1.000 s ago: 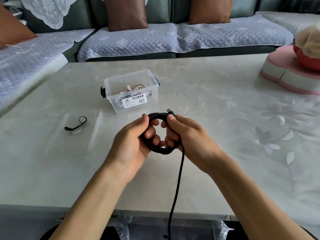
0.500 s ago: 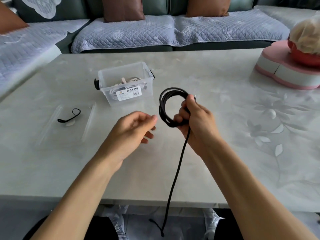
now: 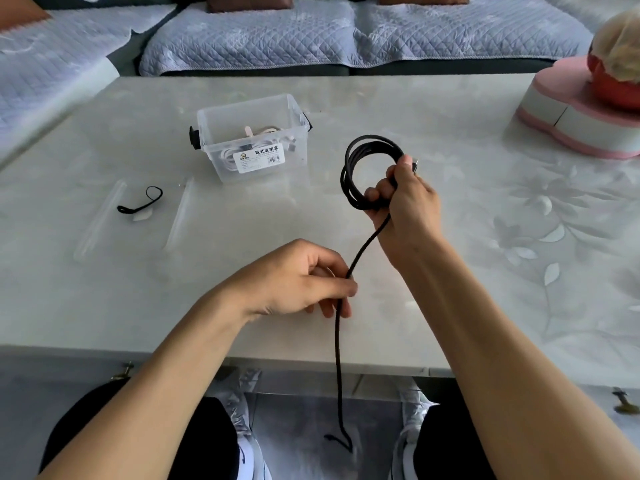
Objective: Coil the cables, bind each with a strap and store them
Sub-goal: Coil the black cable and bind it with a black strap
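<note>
A pale desk (image 3: 242, 306) by a sofa holds a black strap (image 3: 140, 200) on the left, then a clear box (image 3: 252, 140). The left hand (image 3: 294, 282) pinches the loose black cable (image 3: 367, 174); the right hand (image 3: 405, 199) grips its coil above the desk. It is best to feed each loop the same size.

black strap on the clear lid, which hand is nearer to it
Left. The left hand pinches the cable near the table's front edge, a short way right of the strap. The right hand holds the coil farther right.
</note>
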{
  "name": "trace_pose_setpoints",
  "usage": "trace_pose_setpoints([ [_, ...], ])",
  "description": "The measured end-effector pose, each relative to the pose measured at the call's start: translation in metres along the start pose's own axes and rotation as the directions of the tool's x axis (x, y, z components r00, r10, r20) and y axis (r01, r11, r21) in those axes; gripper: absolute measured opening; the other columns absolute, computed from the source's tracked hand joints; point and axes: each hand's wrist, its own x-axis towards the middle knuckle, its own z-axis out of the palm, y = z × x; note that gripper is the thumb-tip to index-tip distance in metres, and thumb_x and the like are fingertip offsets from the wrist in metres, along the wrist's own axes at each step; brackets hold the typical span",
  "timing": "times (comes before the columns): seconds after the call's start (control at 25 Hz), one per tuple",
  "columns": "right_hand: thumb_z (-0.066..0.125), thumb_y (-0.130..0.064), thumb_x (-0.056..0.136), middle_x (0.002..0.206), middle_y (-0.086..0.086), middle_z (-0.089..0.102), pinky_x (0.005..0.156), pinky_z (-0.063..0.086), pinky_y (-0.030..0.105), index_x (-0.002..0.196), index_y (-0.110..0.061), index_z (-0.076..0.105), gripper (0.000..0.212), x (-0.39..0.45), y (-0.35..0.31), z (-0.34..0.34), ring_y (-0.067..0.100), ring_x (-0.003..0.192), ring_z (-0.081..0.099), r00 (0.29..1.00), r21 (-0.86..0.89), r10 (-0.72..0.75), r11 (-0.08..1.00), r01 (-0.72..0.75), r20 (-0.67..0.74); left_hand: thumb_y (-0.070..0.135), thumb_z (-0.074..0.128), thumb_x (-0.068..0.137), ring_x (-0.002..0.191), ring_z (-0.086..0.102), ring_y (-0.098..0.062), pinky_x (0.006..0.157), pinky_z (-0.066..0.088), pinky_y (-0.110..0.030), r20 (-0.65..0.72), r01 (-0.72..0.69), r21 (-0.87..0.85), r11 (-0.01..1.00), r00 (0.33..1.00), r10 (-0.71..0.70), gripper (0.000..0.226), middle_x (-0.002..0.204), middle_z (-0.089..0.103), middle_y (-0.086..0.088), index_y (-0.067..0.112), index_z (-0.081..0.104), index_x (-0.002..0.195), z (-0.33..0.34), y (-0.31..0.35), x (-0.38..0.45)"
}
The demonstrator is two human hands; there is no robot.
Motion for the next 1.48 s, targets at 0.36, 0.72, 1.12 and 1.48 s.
trace_pose_setpoints([
  [0.36,0.040,-0.024,0.103,0.062,-0.003,0.042,0.056,0.038,0.020,0.079,-0.015,0.052,0.028,-0.017,0.006,-0.011,0.011,0.056,0.042,0.956,-0.584,-0.181,0.759,0.286,0.233,0.011,0.072,0.085,0.036,0.042,-0.006,0.037,0.036,-0.016,-0.495,-0.005,-0.603,0.798,0.786,-0.369,0.010,0.060,0.064,-0.004,0.008,0.067,0.077,-0.036,-0.006,0.004],
  [0.72,0.043,-0.017,0.103,0.056,-0.001,0.038,0.068,0.043,0.029,0.085,-0.007,0.055,0.024,-0.023,-0.001,-0.009,0.019,0.058,0.047,0.967,-0.003,0.036,0.999,-0.037,0.253,0.004,0.062,0.089,0.039,0.047,-0.003,0.043,0.049,-0.018,-0.293,-0.124,-0.928,0.351,0.825,-0.483,0.009,0.071,0.071,-0.004,0.010,0.060,0.082,-0.046,-0.011,0.007],
  [1.12,0.040,-0.019,0.105,0.057,-0.003,0.023,0.055,0.032,0.028,0.083,-0.011,0.053,0.026,-0.002,-0.013,-0.021,0.012,0.047,0.022,0.985,-0.258,-0.050,0.962,0.092,0.166,0.000,0.045,0.093,0.055,0.058,-0.003,0.048,0.046,-0.013,-0.343,-0.272,-0.924,0.270,0.901,-0.266,0.023,0.106,0.074,-0.011,0.010,0.064,0.100,-0.058,-0.008,0.002],
  [1.48,0.041,-0.019,0.104,0.053,-0.006,0.025,0.059,0.030,0.031,0.081,-0.010,0.053,0.027,-0.007,-0.017,-0.018,0.012,0.046,0.023,0.976,-0.397,-0.066,0.906,0.145,0.206,0.008,0.040,0.101,0.080,0.073,-0.019,0.062,0.055,-0.022,-0.582,-0.512,-0.809,0.288,0.764,-0.278,0.026,0.110,0.072,-0.016,0.008,0.063,0.113,-0.069,-0.013,0.010],
])
